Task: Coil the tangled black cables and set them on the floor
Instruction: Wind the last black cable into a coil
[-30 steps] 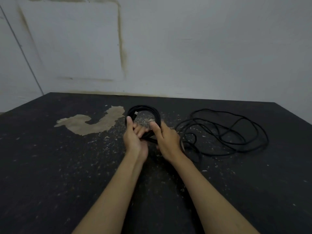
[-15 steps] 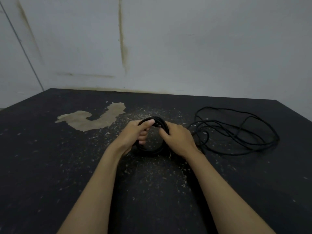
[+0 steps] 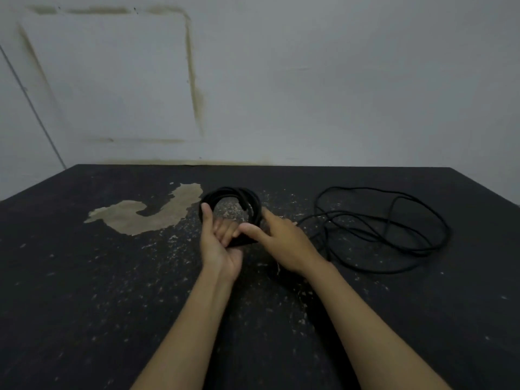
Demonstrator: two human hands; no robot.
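Since half a second ago both hands have turned the coil (image 3: 232, 205) up from lying low between them, so that its ring stands open toward the camera again. The left hand (image 3: 218, 244) holds the coil from below, palm up, thumb stretched along the left side of the ring and fingers curled under the bottom strands, which keeps the loops stacked and stops them springing apart. The right hand (image 3: 281, 243) closes on the right side of the ring, thumb laid across the lower strands toward the left fingers; it seems to pinch the bundle there, though its fingertips are hidden behind the cable. Held this way, one hand anchors the turns while the other can feed on the next length.

From under the right hand a strand runs out to the loose cable (image 3: 388, 223), which lies in wide, overlapping loops on the dark, speckled floor (image 3: 84, 291), just to the right. That slack is still uncoiled, so the coiling looks roughly half done.
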